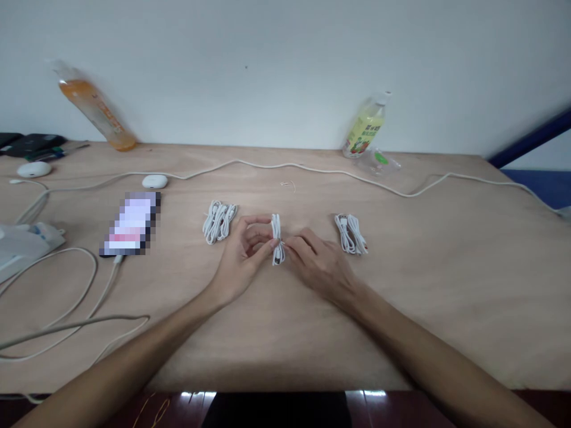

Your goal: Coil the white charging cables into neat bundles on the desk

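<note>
three coiled cables [277, 239], two hands [243, 255]

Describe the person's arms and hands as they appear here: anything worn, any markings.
Both forearms are bare right to the bottom edge of the picture, with no sleeves in view. The left hand and the right hand wear no gloves, and no watch, bracelet or ring shows. No markings are visible on either arm.

On the table [401, 309], three coiled cables lie in a row: one [219, 221] left, one [277, 239] in the middle, one [351, 233] right. A phone [132, 224] lies farther left; two bottles [96, 108] [363, 128] stand behind.
</note>
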Motion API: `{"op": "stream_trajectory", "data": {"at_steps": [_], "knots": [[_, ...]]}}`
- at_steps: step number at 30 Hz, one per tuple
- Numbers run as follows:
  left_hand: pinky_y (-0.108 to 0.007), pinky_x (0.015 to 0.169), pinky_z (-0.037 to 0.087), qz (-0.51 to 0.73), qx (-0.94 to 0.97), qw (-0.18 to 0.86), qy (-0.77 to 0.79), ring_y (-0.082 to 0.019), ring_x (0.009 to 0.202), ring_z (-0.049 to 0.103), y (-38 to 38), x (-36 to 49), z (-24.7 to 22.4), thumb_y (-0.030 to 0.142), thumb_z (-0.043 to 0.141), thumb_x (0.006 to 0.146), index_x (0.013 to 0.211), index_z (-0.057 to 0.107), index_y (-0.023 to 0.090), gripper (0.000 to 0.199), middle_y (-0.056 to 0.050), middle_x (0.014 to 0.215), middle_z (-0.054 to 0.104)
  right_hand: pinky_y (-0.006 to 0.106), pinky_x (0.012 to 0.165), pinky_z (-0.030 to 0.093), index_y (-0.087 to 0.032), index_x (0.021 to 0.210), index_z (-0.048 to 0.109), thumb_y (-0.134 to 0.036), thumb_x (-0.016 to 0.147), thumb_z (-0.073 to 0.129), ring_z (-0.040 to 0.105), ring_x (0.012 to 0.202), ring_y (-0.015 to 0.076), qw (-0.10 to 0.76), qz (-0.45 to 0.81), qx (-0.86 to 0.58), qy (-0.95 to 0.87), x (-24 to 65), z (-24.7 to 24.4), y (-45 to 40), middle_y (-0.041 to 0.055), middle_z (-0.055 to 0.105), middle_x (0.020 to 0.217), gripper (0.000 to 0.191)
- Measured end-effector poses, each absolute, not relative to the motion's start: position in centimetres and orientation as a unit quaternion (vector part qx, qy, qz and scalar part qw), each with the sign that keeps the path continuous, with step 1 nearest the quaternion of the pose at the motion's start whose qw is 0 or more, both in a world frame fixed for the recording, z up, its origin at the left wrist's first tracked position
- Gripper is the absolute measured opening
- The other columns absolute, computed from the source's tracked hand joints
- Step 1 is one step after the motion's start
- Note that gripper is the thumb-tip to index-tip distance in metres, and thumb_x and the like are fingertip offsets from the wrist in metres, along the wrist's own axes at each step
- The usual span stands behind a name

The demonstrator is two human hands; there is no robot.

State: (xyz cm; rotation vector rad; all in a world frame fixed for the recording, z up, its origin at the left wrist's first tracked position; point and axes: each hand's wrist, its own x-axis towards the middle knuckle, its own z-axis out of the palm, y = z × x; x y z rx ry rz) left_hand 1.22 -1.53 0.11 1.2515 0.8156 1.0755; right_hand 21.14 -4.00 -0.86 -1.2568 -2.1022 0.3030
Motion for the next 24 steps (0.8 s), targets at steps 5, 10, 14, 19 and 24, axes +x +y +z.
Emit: {"op": "stream_trajectory", "data": {"at_steps": [5, 10, 14, 19, 24], "knots": [[-0.032, 0.085, 0.060, 0.460, 0.557, 0.598, 0.347, -0.020, 0.095, 0.076, -1.8, 1.4, 0.2, 0.029, 0.083, 0.094, 0.120, 0.058, 0.022, 0.037, -0.004, 0.102, 0.077, 0.032, 0.058, 0.035, -0.023, 0.090, 0.066, -0.022, 0.107, 0.048, 0.054, 0.072, 0.0196, 0.309, 0.076, -0.490, -0.812, 21.0, -1.2, -3.8, 0.0079, 0.064, 0.090, 0.025], [-0.031, 0.084, 0.059, 0.462, 0.575, 0.583, 0.339, -0.020, 0.098, 0.076, -2.0, 1.5, 0.0, 0.026, 0.080, 0.096, 0.121, 0.059, 0.022, 0.033, -0.005, 0.105, 0.077, 0.033, 0.065, 0.040, -0.024, 0.091, 0.055, -0.024, 0.105, 0.049, 0.051, 0.073, 0.0197, 0.381, 0.180, -0.497, -0.759, 20.5, -0.8, -4.3, 0.0046, 0.059, 0.088, 0.015], [-0.029, 0.079, 0.058, 0.451, 0.591, 0.576, 0.341, -0.020, 0.098, 0.075, -2.1, 1.4, -0.1, 0.024, 0.077, 0.098, 0.124, 0.059, 0.023, 0.032, -0.005, 0.105, 0.077, 0.033, 0.067, 0.038, -0.025, 0.087, 0.051, -0.028, 0.103, 0.053, 0.046, 0.070, 0.0186, 0.418, 0.310, -0.496, -0.695, 20.5, -0.1, -4.3, -0.0010, 0.052, 0.078, 0.016], [-0.030, 0.082, 0.058, 0.445, 0.585, 0.591, 0.332, -0.020, 0.098, 0.075, -2.0, 1.4, -0.2, 0.023, 0.077, 0.098, 0.127, 0.059, 0.023, 0.034, -0.005, 0.102, 0.076, 0.032, 0.065, 0.034, -0.025, 0.081, 0.056, -0.038, 0.098, 0.063, 0.044, 0.070, 0.0178, 0.428, 0.436, -0.491, -0.621, 21.0, 0.6, -3.8, -0.0027, 0.049, 0.074, 0.022], [-0.032, 0.085, 0.058, 0.450, 0.545, 0.622, 0.338, -0.019, 0.094, 0.073, -1.7, 1.3, -0.3, 0.023, 0.083, 0.093, 0.130, 0.062, 0.022, 0.042, -0.004, 0.102, 0.074, 0.030, 0.058, 0.027, -0.024, 0.076, 0.059, -0.042, 0.091, 0.072, 0.036, 0.062, 0.0146, 0.439, 0.502, -0.495, -0.557, 21.2, 0.7, -3.3, -0.0045, 0.045, 0.069, 0.027]]}}
